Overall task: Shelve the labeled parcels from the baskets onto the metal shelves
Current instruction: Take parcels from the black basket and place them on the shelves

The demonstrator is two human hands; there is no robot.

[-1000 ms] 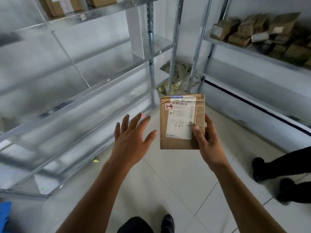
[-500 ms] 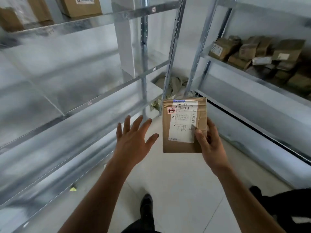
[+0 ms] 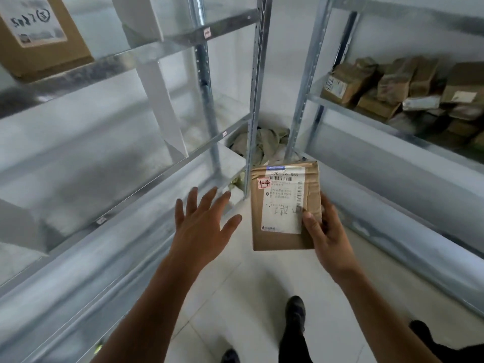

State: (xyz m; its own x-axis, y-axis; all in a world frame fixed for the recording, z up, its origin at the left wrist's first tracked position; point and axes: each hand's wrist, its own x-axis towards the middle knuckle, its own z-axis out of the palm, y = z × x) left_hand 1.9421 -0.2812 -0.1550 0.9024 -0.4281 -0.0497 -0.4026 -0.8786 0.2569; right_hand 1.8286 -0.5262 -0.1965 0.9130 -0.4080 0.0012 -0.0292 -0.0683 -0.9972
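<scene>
Parcel (image 3: pixel 284 205) is matt brown cardboard with glossy tape and a paper label; shelves (image 3: pixel 183 163) look like dull galvanized metal, floor (image 3: pixel 235 297) smooth tile.

white tiled floor (image 3: pixel 235 297), pale wall (image 3: pixel 288 61)

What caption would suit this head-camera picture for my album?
Right hand holds a labeled parcel between metal shelves; left hand hovers open.

Held a flat brown cardboard parcel (image 3: pixel 284 205) upright in mid-air by its lower right edge, white shipping label and red "1-4" sticker facing the camera. Had it between two metal shelves (image 3: pixel 258 87), touching neither.
</scene>
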